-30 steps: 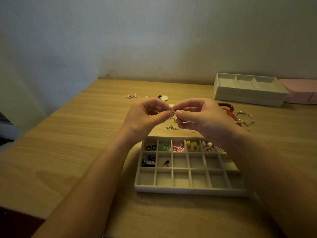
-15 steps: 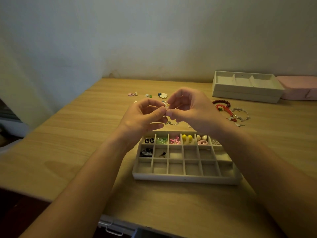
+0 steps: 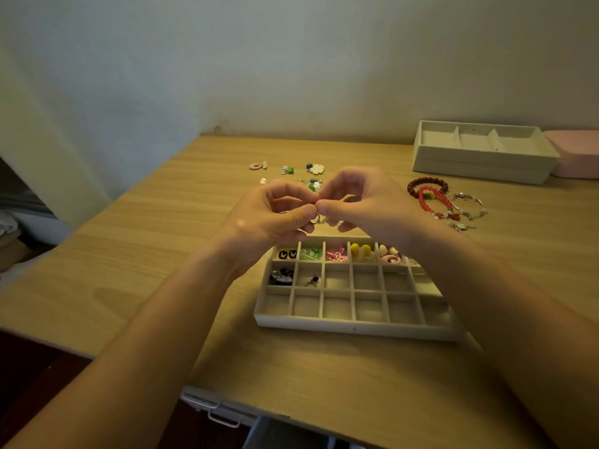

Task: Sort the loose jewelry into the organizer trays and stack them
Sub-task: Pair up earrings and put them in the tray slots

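Observation:
My left hand [image 3: 275, 218] and my right hand [image 3: 363, 205] meet fingertip to fingertip above the table, both pinching a small silver earring [image 3: 319, 219] between thumb and forefinger. Just below them lies the grid organizer tray [image 3: 356, 328]; its back row holds butterfly studs, green, pink, yellow and cream pieces, and two cells of the second row hold dark pieces. Loose earrings [image 3: 316, 169] lie scattered beyond my hands. Red bead bracelets [image 3: 431, 192] and a silver bracelet [image 3: 468, 202] lie to the right.
A second deeper tray [image 3: 479, 163] with three long compartments stands at the back right, with a pink box [image 3: 577, 153] beside it. The wall runs along the table's far edge. A drawer handle [image 3: 223, 419] shows under the near edge.
The camera has tilted, so the scene sits lower and nearer in view. Both hands stay together on the small earring, shifted slightly toward the loose pieces.

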`<control>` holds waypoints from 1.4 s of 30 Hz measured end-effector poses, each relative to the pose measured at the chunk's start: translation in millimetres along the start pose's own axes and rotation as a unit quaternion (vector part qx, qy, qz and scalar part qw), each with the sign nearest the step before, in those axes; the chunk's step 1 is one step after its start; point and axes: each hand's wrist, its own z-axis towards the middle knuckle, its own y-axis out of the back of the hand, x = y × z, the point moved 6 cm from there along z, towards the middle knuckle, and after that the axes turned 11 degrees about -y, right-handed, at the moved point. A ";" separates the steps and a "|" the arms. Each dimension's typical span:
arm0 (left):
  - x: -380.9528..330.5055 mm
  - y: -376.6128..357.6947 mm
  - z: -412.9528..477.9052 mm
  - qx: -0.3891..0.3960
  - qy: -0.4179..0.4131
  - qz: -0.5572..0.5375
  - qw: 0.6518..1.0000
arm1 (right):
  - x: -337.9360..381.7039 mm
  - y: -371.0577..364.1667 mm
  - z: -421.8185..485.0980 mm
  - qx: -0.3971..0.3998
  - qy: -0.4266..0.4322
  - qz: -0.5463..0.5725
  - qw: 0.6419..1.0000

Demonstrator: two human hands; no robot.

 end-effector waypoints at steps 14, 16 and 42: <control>4.9 8.8 -10.2 -0.046 0.023 0.022 0.998 | -5.7 -13.4 -5.1 0.098 -0.114 0.023 0.988; 7.2 8.7 -12.5 -0.037 0.034 0.031 0.998 | -7.1 -14.9 -5.6 0.114 -0.114 -0.007 0.987; 9.4 -8.8 -15.9 0.140 0.039 0.526 0.838 | -17.4 -35.4 -4.3 0.060 -0.118 -0.248 0.960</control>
